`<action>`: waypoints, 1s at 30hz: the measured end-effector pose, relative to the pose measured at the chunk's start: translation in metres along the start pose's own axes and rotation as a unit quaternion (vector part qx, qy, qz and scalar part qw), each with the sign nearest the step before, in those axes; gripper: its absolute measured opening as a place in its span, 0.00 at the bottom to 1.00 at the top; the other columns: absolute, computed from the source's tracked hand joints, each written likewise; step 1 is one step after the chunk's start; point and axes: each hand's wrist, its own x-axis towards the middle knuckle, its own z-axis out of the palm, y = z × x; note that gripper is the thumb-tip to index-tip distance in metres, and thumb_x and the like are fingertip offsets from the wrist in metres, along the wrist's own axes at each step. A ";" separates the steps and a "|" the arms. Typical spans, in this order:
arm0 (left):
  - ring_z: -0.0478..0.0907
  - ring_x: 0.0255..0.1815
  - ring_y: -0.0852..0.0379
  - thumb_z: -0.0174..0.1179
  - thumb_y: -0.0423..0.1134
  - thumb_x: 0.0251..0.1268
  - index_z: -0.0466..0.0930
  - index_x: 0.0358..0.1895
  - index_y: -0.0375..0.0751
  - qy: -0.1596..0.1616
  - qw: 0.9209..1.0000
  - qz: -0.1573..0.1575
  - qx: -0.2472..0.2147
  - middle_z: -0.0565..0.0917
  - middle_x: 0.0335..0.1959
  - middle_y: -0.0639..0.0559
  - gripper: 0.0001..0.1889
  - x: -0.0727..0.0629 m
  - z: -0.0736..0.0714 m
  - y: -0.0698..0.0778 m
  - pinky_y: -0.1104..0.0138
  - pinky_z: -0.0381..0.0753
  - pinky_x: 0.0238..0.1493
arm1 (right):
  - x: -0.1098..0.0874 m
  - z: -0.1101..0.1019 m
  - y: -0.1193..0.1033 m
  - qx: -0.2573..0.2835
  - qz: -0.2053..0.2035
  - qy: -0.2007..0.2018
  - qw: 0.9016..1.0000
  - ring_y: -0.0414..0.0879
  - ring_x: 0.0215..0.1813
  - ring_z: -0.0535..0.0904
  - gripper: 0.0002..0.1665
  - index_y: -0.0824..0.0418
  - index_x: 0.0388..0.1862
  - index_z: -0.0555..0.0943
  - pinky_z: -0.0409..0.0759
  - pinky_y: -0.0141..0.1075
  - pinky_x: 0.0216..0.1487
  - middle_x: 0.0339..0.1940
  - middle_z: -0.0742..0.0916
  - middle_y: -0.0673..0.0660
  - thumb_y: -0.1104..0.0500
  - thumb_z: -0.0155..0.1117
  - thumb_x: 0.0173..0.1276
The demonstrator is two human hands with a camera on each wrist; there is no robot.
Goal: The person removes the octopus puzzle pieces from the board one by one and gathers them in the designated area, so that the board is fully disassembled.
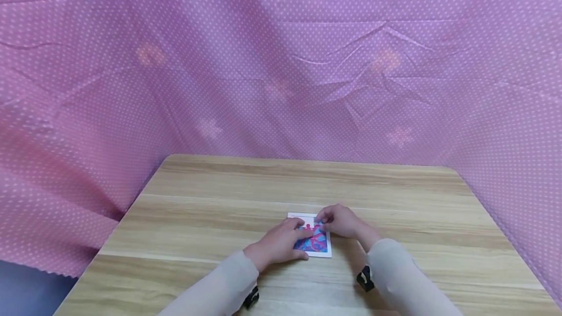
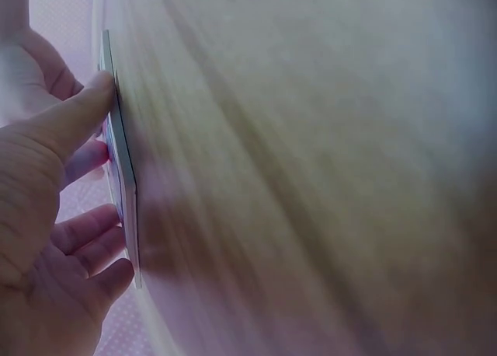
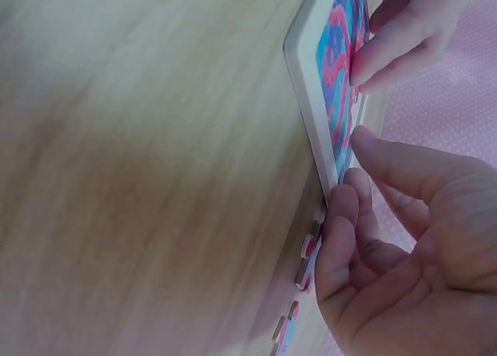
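A small jigsaw puzzle (image 1: 317, 244) with a white frame and a blue, purple and pink picture lies on the table. Bare white backing shows in its upper left part. My left hand (image 1: 282, 242) rests over its left side, fingers extended across the picture and thumb at the near edge. At the upper right corner is my right hand (image 1: 344, 221), its fingers curled and its thumb (image 3: 366, 142) over the picture. Those curled fingers (image 3: 342, 208) meet the frame's corner in the right wrist view. Whether a piece sits between them I cannot tell.
Two loose puzzle pieces, a nearer one (image 3: 307, 259) and a farther one (image 3: 285, 329), lie beside the board in the right wrist view. The wood-grain table (image 1: 197, 208) extends on all sides. A pink dotted cloth (image 1: 263, 62) hangs behind and at both sides.
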 end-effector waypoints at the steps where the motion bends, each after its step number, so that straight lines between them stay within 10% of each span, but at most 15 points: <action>1: 0.63 0.67 0.48 0.65 0.58 0.56 0.72 0.66 0.58 -0.001 1.000 -0.001 0.001 0.68 0.66 0.46 0.32 0.000 0.000 0.000 0.55 0.67 0.64 | 0.000 0.000 -0.001 -0.005 0.001 -0.002 1.000 0.42 0.36 0.74 0.09 0.57 0.38 0.86 0.75 0.43 0.45 0.30 0.82 0.48 0.68 0.67 0.59; 16: 0.63 0.66 0.49 0.64 0.58 0.57 0.72 0.66 0.59 -0.001 1.000 -0.004 0.016 0.68 0.65 0.47 0.32 0.002 0.000 0.002 0.56 0.69 0.62 | 0.005 0.006 -0.005 -0.038 0.024 0.012 0.999 0.46 0.36 0.68 0.13 0.52 0.30 0.85 0.70 0.40 0.40 0.31 0.78 0.52 0.70 0.71 0.53; 30: 0.63 0.66 0.48 0.64 0.57 0.57 0.71 0.66 0.57 -0.001 1.000 -0.004 0.003 0.67 0.66 0.46 0.32 0.002 0.004 -0.001 0.56 0.67 0.63 | 0.003 0.000 0.004 0.044 0.017 0.057 0.997 0.44 0.37 0.76 0.11 0.60 0.34 0.79 0.79 0.39 0.43 0.31 0.80 0.51 0.73 0.66 0.55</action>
